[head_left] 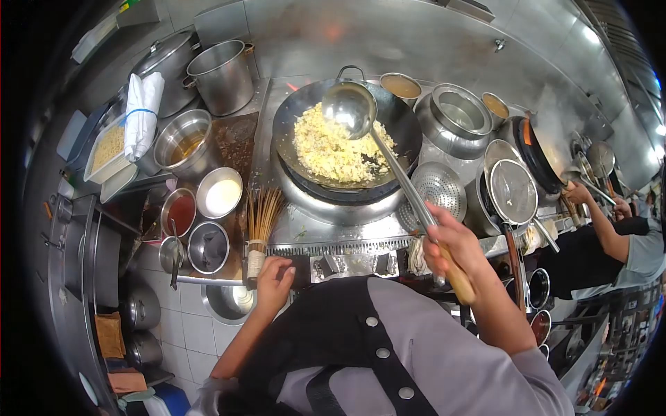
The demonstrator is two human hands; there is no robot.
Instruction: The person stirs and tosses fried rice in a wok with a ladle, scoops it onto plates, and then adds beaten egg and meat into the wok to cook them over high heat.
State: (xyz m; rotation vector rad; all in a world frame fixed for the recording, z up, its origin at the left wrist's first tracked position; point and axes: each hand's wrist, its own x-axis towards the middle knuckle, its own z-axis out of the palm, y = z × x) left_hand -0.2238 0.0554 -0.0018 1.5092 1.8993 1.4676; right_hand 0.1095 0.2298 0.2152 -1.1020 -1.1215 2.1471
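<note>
My right hand (451,246) is wrapped around the wooden handle of a long metal ladle (409,187). The ladle's round bowl (349,109) hangs over a black wok (406,128), its underside toward me, in front of part of the food. Inside the wok lies yellow and white fried rice with egg (336,152). My left hand (276,281) is at the stove's front edge, fingers loosely bent and apart. It is close to the bound handle of a bamboo wok brush (260,225) and a dark block (300,272); whether it touches either is unclear.
Left of the wok stand bowls of red sauce (182,211) and white liquid (222,197), and a steel pot (186,142). To the right are a perforated skimmer (433,194), a lidded pot (461,114) and a mesh strainer (513,191). Another person (600,236) works at a second wok.
</note>
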